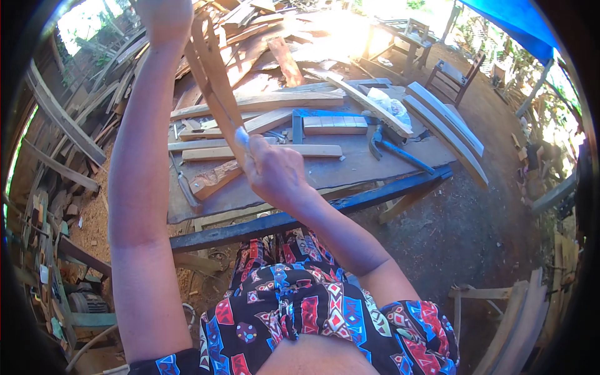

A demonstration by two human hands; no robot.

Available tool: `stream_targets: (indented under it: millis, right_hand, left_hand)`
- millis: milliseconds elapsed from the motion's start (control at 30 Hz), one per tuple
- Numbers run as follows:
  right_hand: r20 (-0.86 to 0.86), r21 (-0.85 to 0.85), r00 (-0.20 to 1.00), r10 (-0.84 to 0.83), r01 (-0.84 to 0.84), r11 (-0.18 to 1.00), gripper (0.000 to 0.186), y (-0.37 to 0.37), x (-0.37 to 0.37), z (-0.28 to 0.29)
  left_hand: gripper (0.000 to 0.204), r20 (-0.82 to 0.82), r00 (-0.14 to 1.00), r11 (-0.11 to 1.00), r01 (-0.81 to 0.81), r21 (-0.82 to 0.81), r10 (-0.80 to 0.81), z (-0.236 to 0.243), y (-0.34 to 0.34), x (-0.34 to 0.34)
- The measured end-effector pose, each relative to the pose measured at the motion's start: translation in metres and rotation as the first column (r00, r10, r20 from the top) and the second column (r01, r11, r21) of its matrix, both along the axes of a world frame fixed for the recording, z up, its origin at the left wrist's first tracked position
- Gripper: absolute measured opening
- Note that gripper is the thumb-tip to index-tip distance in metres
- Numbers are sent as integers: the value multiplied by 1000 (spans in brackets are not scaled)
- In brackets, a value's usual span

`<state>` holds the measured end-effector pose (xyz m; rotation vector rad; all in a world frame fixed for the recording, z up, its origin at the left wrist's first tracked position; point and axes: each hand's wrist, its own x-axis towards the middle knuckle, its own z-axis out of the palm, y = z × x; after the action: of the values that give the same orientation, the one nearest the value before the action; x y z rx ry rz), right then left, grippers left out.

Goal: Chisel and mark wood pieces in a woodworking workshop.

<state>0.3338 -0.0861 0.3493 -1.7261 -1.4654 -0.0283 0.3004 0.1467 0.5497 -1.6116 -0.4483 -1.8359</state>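
A long, narrow wooden piece [219,87] stands tilted above the workbench, its upper part near the top edge of the view. Around its lower end my right hand [276,174] is closed. Something small and white [242,135] shows by that thumb, too small to name. My left hand [165,20] is raised at the top, beside the wood's upper end; its fingers are cut off by the view. Below, the bench [375,164] bears several wooden strips [262,152], a blue-framed square [297,129] around a pale wooden block [335,125], and a claw hammer [406,155].
Curved planks [447,131] jut over the bench's right end. A white plastic bag [390,106] lies near them. A thin-handled tool [186,187] rests at the left edge. Stacked boards [287,61] lie behind; a wooden chair [455,78] stands far right. Scrap wood lines the left side.
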Motion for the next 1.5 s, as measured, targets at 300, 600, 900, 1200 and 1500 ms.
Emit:
stream_targets:
  millis: [300, 600, 900, 1200, 1500]
  right_hand:
    - [-16, 1, 999, 34, -34, 999, 14, -52, -3, -28]
    - [-36, 61, 998, -44, 46, 997, 14, 25, 13, 8]
    - [0, -26, 1000, 2, -2, 1000, 18, -50, 0, -37]
    - [-35, -48, 993, 113, -115, 992, 13, -42, -13, -23]
    - [40, -83, 982, 185, -181, 980, 12, -34, -28, -14]
  left_hand:
    - [43, 21, 999, 997, 40, -65, -39, -4, 16, -6]
    - [44, 271, 694, 600, 716, -358, -667, -5, -45, 23]
    - [46, 244, 769, 717, 639, -279, -591, -1, 0, 10]
    - [33, 397, 598, 533, 801, -273, -696, -3, 9, -10]
    - [39, 380, 680, 608, 732, -308, -627, 0, 10, -10]
